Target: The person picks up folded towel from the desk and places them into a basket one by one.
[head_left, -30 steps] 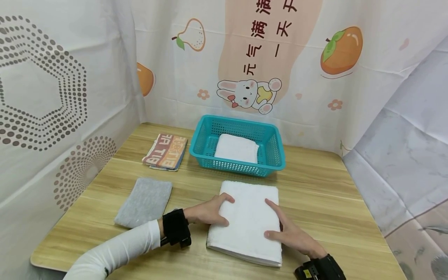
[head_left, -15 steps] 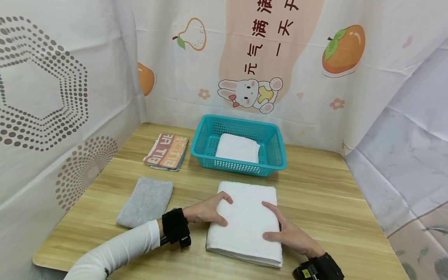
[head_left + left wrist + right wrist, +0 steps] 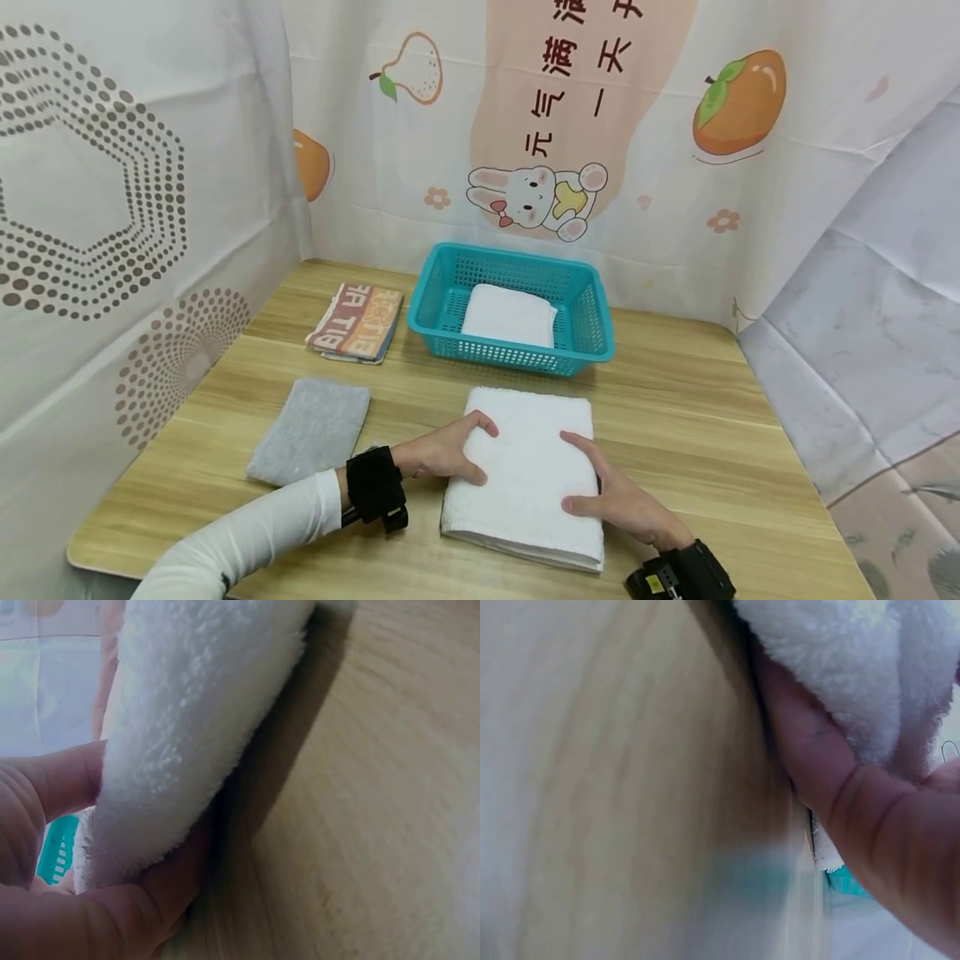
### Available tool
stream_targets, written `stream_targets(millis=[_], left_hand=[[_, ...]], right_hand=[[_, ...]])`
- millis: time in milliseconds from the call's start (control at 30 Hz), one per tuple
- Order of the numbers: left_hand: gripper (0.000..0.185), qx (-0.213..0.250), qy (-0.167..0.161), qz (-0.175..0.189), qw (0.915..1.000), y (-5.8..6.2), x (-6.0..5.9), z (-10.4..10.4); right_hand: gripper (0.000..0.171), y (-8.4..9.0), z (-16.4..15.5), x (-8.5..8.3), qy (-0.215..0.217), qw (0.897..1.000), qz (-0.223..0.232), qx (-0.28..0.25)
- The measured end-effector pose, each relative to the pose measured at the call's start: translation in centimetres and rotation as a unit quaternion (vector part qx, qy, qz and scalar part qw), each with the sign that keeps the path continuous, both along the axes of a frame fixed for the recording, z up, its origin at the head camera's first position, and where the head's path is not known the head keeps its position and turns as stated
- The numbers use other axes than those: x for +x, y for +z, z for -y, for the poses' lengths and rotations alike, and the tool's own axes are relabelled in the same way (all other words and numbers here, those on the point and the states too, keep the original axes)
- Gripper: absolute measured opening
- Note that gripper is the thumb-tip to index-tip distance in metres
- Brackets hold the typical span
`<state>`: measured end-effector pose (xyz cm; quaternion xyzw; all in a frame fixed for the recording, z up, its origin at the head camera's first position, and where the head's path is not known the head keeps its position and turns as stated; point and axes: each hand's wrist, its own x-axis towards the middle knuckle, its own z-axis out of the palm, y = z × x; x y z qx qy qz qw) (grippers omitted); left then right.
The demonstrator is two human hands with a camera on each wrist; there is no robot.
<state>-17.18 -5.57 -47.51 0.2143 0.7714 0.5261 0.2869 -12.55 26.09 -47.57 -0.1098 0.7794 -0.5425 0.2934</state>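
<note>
A folded white towel (image 3: 528,475) lies at the front middle of the wooden table. On its left edge my left hand (image 3: 442,450) grips it, thumb and index finger on top. The right hand (image 3: 630,504) holds the opposite edge in the same way. In the left wrist view, the towel's fluffy edge (image 3: 180,742) sits between the fingers, some of them tucked beneath it. A finger (image 3: 810,742) also reaches under the towel (image 3: 840,660) in the right wrist view. The fingertips below the towel are hidden.
Behind the towel stands a teal plastic basket (image 3: 510,357) with a folded white cloth (image 3: 510,315) inside. A grey folded cloth (image 3: 311,432) lies left of the left hand, and a patterned orange-red cloth (image 3: 356,323) farther back. Printed curtains (image 3: 360,183) enclose the table (image 3: 675,400).
The towel and both hands have shifted very slightly left on the table. Both hands keep the same hold on it.
</note>
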Motion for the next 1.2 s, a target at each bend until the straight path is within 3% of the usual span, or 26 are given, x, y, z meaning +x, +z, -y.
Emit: stream_targets(millis=[500, 1200], left_hand=[[0.058, 0.005, 0.003, 0.013, 0.9999, -0.18, 0.46, -0.23], [0.056, -0.023, 0.002, -0.009, 0.9997, 0.07, 0.24, -0.20]], right_hand=[[0.088, 0.11, 0.13, 0.44, 0.008, 1.000, -0.006, 0.012], [0.090, 0.12, 0.04, 0.06, 0.005, 1.000, -0.002, 0.014]])
